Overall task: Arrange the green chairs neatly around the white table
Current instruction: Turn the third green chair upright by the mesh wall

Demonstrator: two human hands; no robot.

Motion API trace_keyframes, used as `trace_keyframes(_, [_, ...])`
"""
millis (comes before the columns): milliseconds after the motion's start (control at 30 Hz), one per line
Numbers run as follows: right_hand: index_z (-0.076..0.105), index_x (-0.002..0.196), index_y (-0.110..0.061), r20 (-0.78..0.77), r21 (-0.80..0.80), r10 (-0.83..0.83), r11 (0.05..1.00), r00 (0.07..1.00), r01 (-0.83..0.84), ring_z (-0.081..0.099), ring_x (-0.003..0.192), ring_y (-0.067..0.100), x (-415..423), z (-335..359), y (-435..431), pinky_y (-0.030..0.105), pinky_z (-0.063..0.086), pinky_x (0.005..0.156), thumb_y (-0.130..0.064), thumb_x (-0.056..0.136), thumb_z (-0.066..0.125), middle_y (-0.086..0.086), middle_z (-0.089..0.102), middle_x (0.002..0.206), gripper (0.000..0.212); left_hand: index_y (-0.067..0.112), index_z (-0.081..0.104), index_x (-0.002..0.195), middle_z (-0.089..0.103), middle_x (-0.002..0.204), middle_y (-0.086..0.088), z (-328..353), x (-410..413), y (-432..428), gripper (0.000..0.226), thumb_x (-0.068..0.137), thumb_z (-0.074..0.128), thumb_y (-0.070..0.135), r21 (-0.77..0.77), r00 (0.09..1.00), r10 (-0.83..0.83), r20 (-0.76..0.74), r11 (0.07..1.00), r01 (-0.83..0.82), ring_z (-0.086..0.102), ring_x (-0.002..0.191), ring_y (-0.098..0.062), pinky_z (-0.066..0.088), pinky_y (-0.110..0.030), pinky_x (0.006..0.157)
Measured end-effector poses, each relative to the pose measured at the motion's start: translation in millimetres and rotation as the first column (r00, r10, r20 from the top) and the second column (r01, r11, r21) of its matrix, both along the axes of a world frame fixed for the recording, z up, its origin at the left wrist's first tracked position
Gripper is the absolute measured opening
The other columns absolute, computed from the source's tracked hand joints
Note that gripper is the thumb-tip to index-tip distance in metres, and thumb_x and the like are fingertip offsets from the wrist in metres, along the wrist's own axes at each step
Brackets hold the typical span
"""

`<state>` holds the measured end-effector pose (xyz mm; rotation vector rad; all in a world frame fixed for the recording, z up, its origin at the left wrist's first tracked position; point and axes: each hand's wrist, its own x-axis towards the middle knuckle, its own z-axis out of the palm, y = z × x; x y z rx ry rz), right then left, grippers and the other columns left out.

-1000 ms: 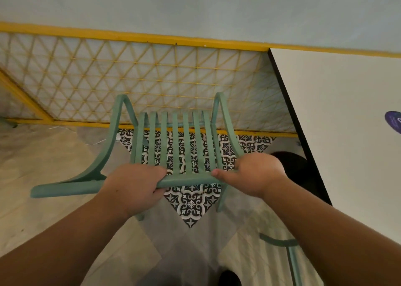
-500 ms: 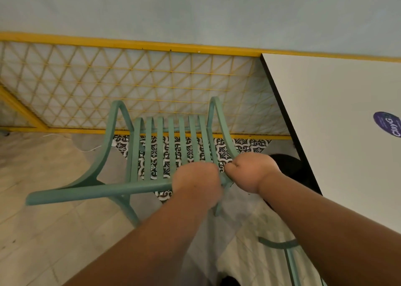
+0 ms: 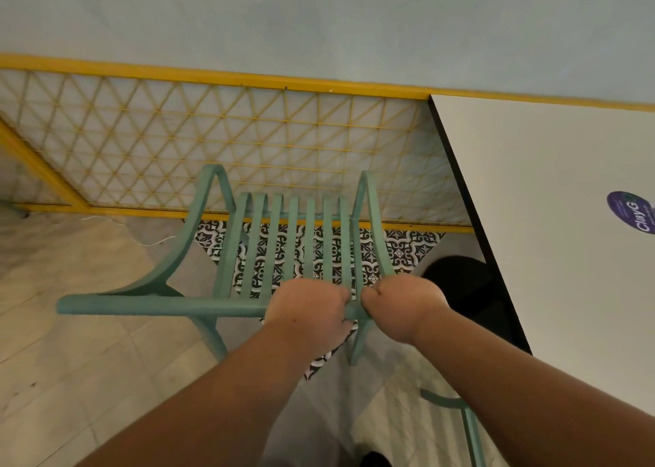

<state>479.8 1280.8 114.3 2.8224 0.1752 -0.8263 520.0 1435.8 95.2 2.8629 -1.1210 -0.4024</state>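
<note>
Premises appeared to be a café-style seating area. Noted: a white table at frame right bearing a round branded sticker, a green slatted chair at centre, a yellow lattice railing across the upper left, and patterned floor tiles below it.

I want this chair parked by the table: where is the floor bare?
Bare: the pale tiles left of the green chair, bordered by the yellow lattice fence; a white cable lies near it. Crowded: between chair and white table, where the black table base and a second green chair stand.
</note>
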Motion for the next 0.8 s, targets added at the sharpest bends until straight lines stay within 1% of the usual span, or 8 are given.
trace_keyframes(100, [0.053, 0.123, -0.014, -0.027, 0.010, -0.022, 1.000, 0.999, 0.023, 0.062, 0.100, 0.034, -10, 2, 12, 0.050, 0.058, 0.082, -0.020, 0.102, 0.043, 0.010, 0.063, 0.109, 0.024, 0.029, 0.048, 0.081, 0.051, 0.070, 0.008, -1, 1, 12, 0.023, 0.092, 0.052, 0.048, 0.010, 0.999, -0.042, -0.006, 0.999, 0.042, 0.058, 0.072, -0.021, 0.054, -0.034, 0.068])
trace_keyframes(200, [0.052, 0.125, -0.013, -0.008, 0.012, -0.066, 0.998, 0.998, 0.067, 0.063, 0.101, 0.035, -15, 1, 26, 0.048, 0.058, 0.081, -0.021, 0.102, 0.043, 0.010, 0.063, 0.111, 0.026, 0.029, 0.048, 0.078, 0.055, 0.070, 0.007, 0, 4, 25, 0.024, 0.091, 0.052, 0.049, 0.021, 0.996, -0.086, 0.009, 0.996, 0.086, 0.060, 0.070, -0.020, 0.056, -0.035, 0.067])
trace_keyframes(333, [0.051, 0.125, -0.015, 0.013, 0.044, -0.132, 0.990, 0.991, 0.131, 0.063, 0.102, 0.033, -19, -2, 51, 0.044, 0.055, 0.077, -0.021, 0.102, 0.043, 0.009, 0.062, 0.113, 0.025, 0.027, 0.048, 0.077, 0.059, 0.072, 0.005, 2, 14, 44, 0.028, 0.090, 0.053, 0.052, 0.046, 0.987, -0.153, 0.039, 0.987, 0.151, 0.062, 0.071, -0.023, 0.048, -0.032, 0.060])
trace_keyframes(433, [0.049, 0.126, -0.016, -0.010, 0.061, -0.181, 0.981, 0.983, 0.182, 0.063, 0.101, 0.030, -21, -1, 64, 0.043, 0.056, 0.077, -0.021, 0.101, 0.044, 0.007, 0.060, 0.111, 0.026, 0.028, 0.051, 0.079, 0.060, 0.073, 0.005, 2, 22, 53, 0.027, 0.089, 0.051, 0.053, 0.065, 0.974, -0.224, 0.043, 0.973, 0.221, 0.063, 0.072, -0.024, 0.053, -0.036, 0.063])
trace_keyframes(533, [0.049, 0.125, -0.016, -0.014, 0.065, -0.189, 0.980, 0.982, 0.190, 0.062, 0.101, 0.030, -19, 0, 71, 0.043, 0.056, 0.077, -0.020, 0.101, 0.045, 0.007, 0.061, 0.111, 0.025, 0.028, 0.054, 0.081, 0.059, 0.072, 0.006, 0, 30, 59, 0.028, 0.089, 0.051, 0.055, 0.061, 0.964, -0.262, 0.050, 0.964, 0.259, 0.063, 0.071, -0.023, 0.057, -0.038, 0.064])
trace_keyframes(633, [0.050, 0.124, -0.015, -0.016, 0.076, -0.187, 0.979, 0.982, 0.187, 0.062, 0.104, 0.031, -16, 0, 74, 0.042, 0.053, 0.076, -0.020, 0.100, 0.048, 0.008, 0.062, 0.114, 0.025, 0.028, 0.051, 0.079, 0.055, 0.070, 0.006, 0, 34, 61, 0.028, 0.089, 0.051, 0.055, 0.047, 0.955, -0.289, 0.066, 0.957, 0.287, 0.062, 0.072, -0.023, 0.057, -0.039, 0.065])
trace_keyframes(733, [0.050, 0.124, -0.015, -0.014, 0.074, -0.180, 0.981, 0.984, 0.181, 0.062, 0.104, 0.031, -16, 1, 74, 0.042, 0.054, 0.078, -0.019, 0.101, 0.044, 0.008, 0.061, 0.114, 0.024, 0.028, 0.052, 0.077, 0.055, 0.069, 0.006, -1, 34, 61, 0.029, 0.087, 0.051, 0.055, 0.035, 0.955, -0.283, 0.092, 0.959, 0.281, 0.062, 0.070, -0.022, 0.057, -0.038, 0.064])
trace_keyframes(800, [0.051, 0.124, -0.012, -0.011, 0.086, -0.145, 0.986, 0.989, 0.145, 0.062, 0.105, 0.033, -13, 0, 72, 0.042, 0.051, 0.078, -0.018, 0.103, 0.041, 0.011, 0.062, 0.115, 0.024, 0.027, 0.053, 0.075, 0.055, 0.066, 0.006, -2, 32, 60, 0.031, 0.084, 0.051, 0.056, 0.033, 0.962, -0.252, 0.101, 0.968, 0.250, 0.062, 0.067, -0.021, 0.057, -0.036, 0.063])
